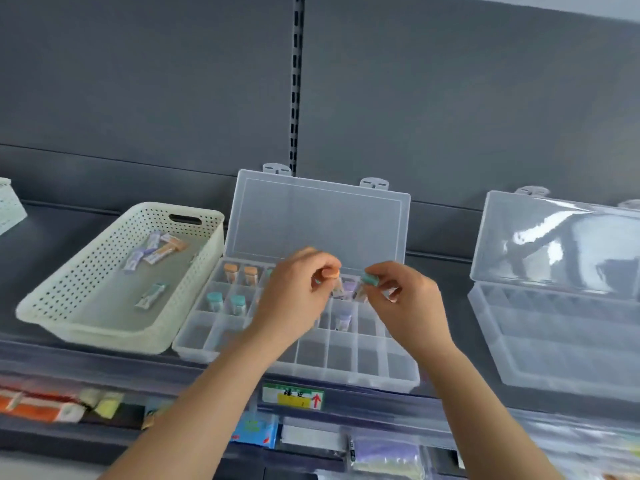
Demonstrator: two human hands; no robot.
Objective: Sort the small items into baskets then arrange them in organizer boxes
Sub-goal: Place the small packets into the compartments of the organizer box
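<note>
A clear organizer box [367, 374] lies open on the grey shelf, its lid leaning against the back wall. Small vials stand in its far compartments: two with orange caps [230, 270], two with teal caps [214, 299], and purple-capped ones [343, 318] toward the right. My left hand [294, 292] hovers over the box and pinches an orange-capped vial [330, 273]. My right hand [405, 299] pinches a teal-capped vial [370, 280] just beside it. A cream perforated basket [86, 327] to the left holds several small sachets [152, 252].
A second clear organizer box [554, 358] sits open on the right with its lid up. Part of another cream basket [10, 206] shows at the far left. A lower shelf beneath holds packaged goods and a price label [292, 396].
</note>
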